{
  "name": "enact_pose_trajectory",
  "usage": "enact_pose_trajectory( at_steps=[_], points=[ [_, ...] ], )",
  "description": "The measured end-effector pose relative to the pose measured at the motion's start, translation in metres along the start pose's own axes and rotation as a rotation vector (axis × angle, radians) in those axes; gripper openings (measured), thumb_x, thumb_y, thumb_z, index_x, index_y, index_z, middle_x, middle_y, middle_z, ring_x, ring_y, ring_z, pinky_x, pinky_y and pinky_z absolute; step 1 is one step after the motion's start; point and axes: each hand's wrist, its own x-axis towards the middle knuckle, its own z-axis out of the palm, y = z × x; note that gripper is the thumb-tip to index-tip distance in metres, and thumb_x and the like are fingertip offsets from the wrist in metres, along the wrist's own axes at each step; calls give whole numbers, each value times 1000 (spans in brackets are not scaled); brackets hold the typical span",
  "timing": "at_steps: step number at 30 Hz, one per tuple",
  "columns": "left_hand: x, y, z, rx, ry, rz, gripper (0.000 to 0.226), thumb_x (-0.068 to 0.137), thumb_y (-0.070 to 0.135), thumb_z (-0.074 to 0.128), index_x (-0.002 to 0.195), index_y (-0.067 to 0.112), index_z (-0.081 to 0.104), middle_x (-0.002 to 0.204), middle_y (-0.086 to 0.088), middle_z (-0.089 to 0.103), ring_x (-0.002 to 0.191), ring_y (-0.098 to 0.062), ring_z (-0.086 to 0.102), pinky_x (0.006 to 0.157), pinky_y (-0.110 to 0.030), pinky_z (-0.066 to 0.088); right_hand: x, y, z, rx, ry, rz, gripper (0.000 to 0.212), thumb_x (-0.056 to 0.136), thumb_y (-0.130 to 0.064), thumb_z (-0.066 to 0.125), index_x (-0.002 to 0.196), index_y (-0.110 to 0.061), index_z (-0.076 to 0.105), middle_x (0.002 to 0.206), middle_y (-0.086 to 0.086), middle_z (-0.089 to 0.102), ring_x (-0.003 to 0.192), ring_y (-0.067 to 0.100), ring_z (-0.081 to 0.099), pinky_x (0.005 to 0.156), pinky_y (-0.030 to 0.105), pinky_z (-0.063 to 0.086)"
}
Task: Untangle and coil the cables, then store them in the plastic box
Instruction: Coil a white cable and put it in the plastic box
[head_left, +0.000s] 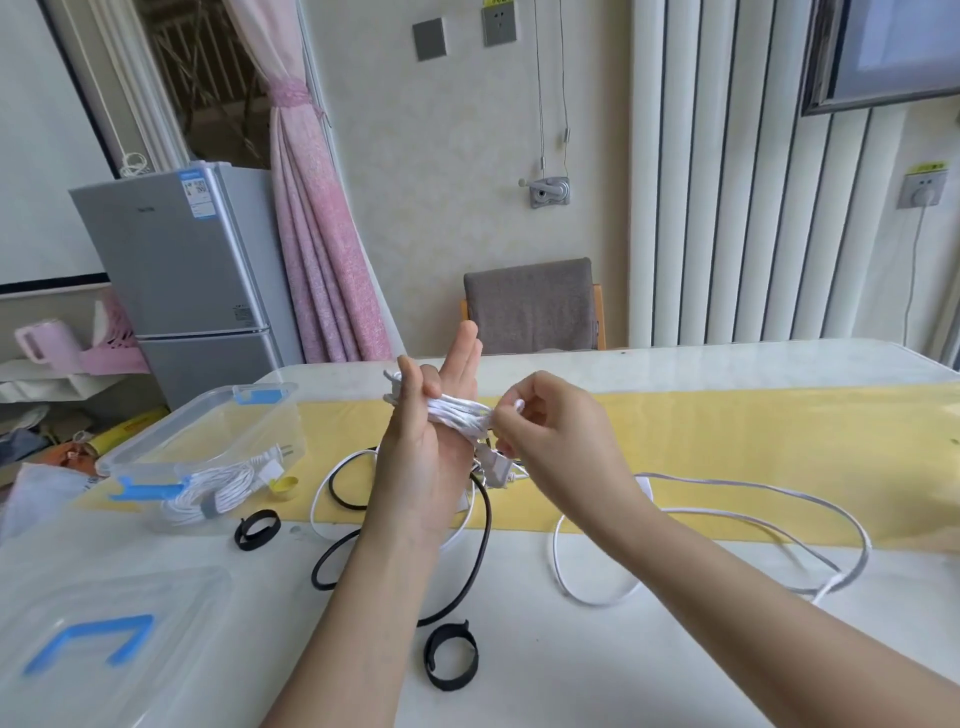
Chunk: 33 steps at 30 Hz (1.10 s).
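Several white cable (457, 413) loops wound round left hand (426, 457), thumb pinning them, right hand (550, 431) fingers (506, 428) pinching strand

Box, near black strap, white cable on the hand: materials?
The box: clear rigid plastic, glossy; the coil inside shows through. The black strap: seemingly matte woven fabric, perhaps hook-and-loop; it stands as a flat band loop. The white cable: smooth, plastic-looking jacket, supple enough to wrap the left hand.

On the table (675, 649): box (218, 426) at nine o'clock, coiled cable (208, 493) inside; lid (114, 623) at seven; loose cable (555, 545) at four.
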Motion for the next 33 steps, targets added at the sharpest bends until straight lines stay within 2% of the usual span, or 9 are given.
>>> enact_pose_trajectory(
  at_steps=[6,9,13,18,21,24,26,30,33],
  points=[
    [6,11,-12,-42,39,58,51,97,41,31,51,23,46,116,-1,69,121,-18,58,101,-33,40,6,6,-8,197,-47,-20,14,80,3,55,76,-9,61,65,4,60,53,6,46,50,16,35],
    [8,13,-16,-100,33,38,46,91,41,38,49,23,46,108,-1,72,114,-20,62,101,-37,46,10,8,-12,359,-137,-26,21,83,11,52,84,-9,58,73,-3,60,59,10,46,56,17,36],
    [6,14,-13,-119,45,7,43,87,39,44,48,22,46,99,-2,74,103,-20,68,96,-36,50,13,8,-18,497,-429,-19,28,74,14,50,88,-10,54,77,0,60,66,11,49,59,15,39],
    [6,9,-10,42,136,-8,39,98,34,38,64,17,34,95,-5,74,99,-21,70,96,-39,47,18,8,-25,184,-773,131,26,75,-2,63,101,-3,61,85,6,58,77,14,51,72,21,44],
    [6,4,-10,133,149,-10,39,101,33,35,66,16,31,97,-6,74,101,-22,69,94,-37,47,22,5,-37,160,-827,149,12,92,-10,59,93,-2,69,76,2,58,71,10,52,74,19,46],
    [6,4,-10,152,155,-9,39,100,35,35,66,16,33,97,-6,74,100,-23,69,96,-38,46,26,9,-48,378,-892,195,14,89,2,58,92,-7,68,85,5,66,84,17,59,80,20,50],
    [6,6,-10,143,154,-2,38,99,36,36,67,16,36,95,-6,74,98,-23,70,100,-42,44,26,13,-50,510,-861,227,20,81,9,61,82,-9,71,87,7,67,86,20,65,83,23,53],
    [4,0,-7,272,177,85,41,101,32,40,65,11,43,97,-7,74,101,-25,68,101,-41,43,28,20,-46,629,-582,360,19,71,10,63,65,-7,69,74,8,68,70,18,70,69,20,56],
    [-2,-5,-8,649,248,244,46,101,36,42,71,10,66,102,3,74,88,-14,67,79,-27,50,32,21,-43,487,-431,415,22,72,16,67,66,-5,66,68,9,66,65,19,68,66,22,58]
  ],
)
